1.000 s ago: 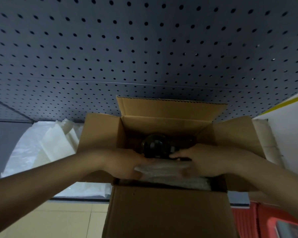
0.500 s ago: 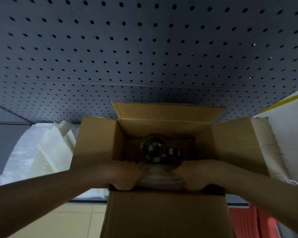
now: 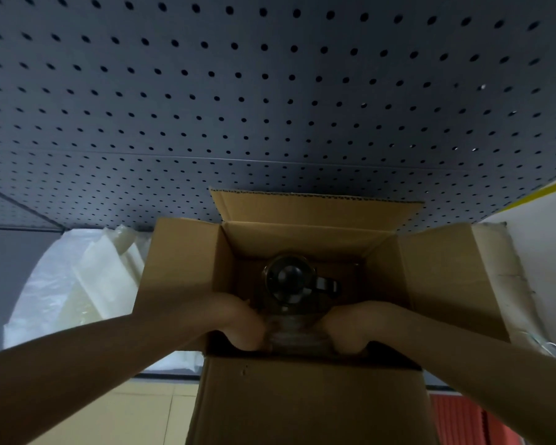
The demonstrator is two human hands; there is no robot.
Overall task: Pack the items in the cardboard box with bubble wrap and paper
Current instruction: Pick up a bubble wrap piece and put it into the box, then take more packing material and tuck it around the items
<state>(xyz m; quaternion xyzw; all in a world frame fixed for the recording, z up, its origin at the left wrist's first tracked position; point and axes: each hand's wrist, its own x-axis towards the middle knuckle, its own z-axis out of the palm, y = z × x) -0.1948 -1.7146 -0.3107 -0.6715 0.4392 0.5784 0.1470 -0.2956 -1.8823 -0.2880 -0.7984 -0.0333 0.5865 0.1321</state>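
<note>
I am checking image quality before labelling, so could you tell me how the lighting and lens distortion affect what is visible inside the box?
Head view: dim overall; the open brown cardboard box interior lies in deep shadow, so the dark round object is hard to identify. Wide-angle distortion bends the grey perforated panel. The pale wrapping sheets look soft and blurred.

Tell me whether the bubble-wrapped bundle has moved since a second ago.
Yes. The bubble-wrapped bundle has sunk lower into the cardboard box, behind its near wall, with the left hand and right hand pressing it from both sides.
</note>
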